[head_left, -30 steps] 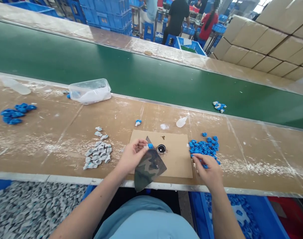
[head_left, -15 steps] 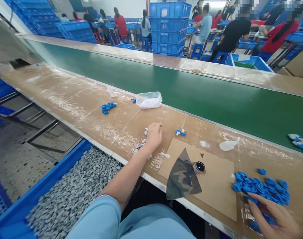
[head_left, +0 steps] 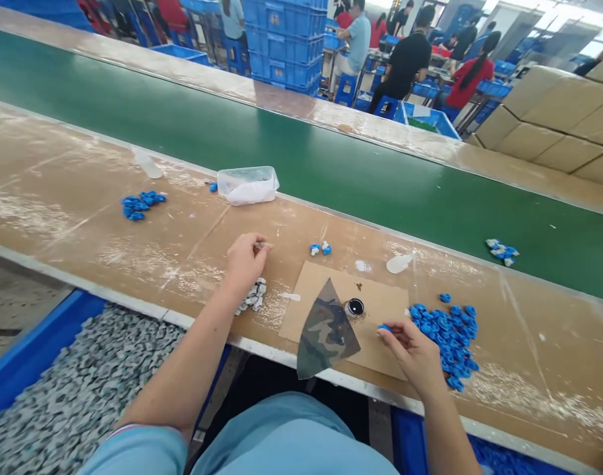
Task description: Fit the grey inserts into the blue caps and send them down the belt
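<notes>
My left hand (head_left: 245,264) is closed in a pinch on a small grey piece (head_left: 260,245), mostly hidden by the fingers, above the table. Just below it lies a small heap of grey-white pieces (head_left: 253,295). My right hand (head_left: 414,349) pinches a small blue piece (head_left: 385,328) over the right side of a cardboard sheet (head_left: 380,353). To its right is a pile of blue pieces (head_left: 443,336). On the cardboard stand a small round pot of dark liquid (head_left: 354,307) and a camouflage cloth piece (head_left: 326,333), which hangs past the table edge.
A clear tub with white contents (head_left: 248,186) sits beside the green conveyor belt (head_left: 301,148). Two blue-and-white assembled pieces (head_left: 320,249), a squeeze bottle (head_left: 399,263) and more blue pieces (head_left: 142,204) lie on the table. A blue bin of grey pieces (head_left: 91,300) is below left. Co-workers sit beyond.
My right hand has left the blue pile with a blue piece and moved left to the cardboard. My left hand has lifted from the grey heap with a grey piece. The view has turned right.
</notes>
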Demonstrator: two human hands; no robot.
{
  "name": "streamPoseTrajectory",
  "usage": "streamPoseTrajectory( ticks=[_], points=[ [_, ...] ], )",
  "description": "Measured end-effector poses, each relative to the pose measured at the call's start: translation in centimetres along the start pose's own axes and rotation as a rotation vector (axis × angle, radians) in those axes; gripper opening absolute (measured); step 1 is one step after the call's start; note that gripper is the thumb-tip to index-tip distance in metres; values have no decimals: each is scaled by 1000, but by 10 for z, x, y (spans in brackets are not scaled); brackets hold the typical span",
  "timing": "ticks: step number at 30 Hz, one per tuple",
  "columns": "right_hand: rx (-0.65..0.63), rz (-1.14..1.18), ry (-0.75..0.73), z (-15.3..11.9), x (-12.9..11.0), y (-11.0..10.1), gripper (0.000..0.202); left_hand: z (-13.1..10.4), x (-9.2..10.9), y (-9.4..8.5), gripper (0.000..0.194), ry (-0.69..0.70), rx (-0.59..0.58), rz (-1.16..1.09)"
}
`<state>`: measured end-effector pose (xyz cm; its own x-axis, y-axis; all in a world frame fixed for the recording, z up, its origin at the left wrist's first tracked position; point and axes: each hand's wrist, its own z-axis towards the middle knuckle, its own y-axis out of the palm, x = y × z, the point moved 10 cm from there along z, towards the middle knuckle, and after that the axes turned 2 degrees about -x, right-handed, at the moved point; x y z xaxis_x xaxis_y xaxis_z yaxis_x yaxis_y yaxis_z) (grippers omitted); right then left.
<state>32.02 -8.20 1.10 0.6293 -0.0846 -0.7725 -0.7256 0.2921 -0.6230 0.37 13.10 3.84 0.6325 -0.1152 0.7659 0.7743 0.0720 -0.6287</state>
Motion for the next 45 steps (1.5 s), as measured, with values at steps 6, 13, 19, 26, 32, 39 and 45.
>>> streamPoseTrajectory(
  ticks=[6,13,19,26,32,39,45],
  points=[
    [-4,-124,-183,16,-34,11,21,-89,23,80,27,-236,-448,-728],
    [16,-58,-177,23,-36,13,18,-148,25,141,34,-455,-663,-994],
    [-26,-145,-267,23,-44,18,19,-149,21,146,31,-467,-656,-1009],
    [-10,-198,-294,23,-52,16,18,-150,20,147,27,-428,-645,-1007],
    [11,-121,-239,20,-48,10,16,-148,22,144,33,-407,-605,-1029],
    [-112,122,-185,6,-55,29,19,-156,35,149,36,-369,-679,-1081],
    [-166,117,-266,6,-71,33,17,-155,53,143,27,-205,-777,-1006]
  ],
)
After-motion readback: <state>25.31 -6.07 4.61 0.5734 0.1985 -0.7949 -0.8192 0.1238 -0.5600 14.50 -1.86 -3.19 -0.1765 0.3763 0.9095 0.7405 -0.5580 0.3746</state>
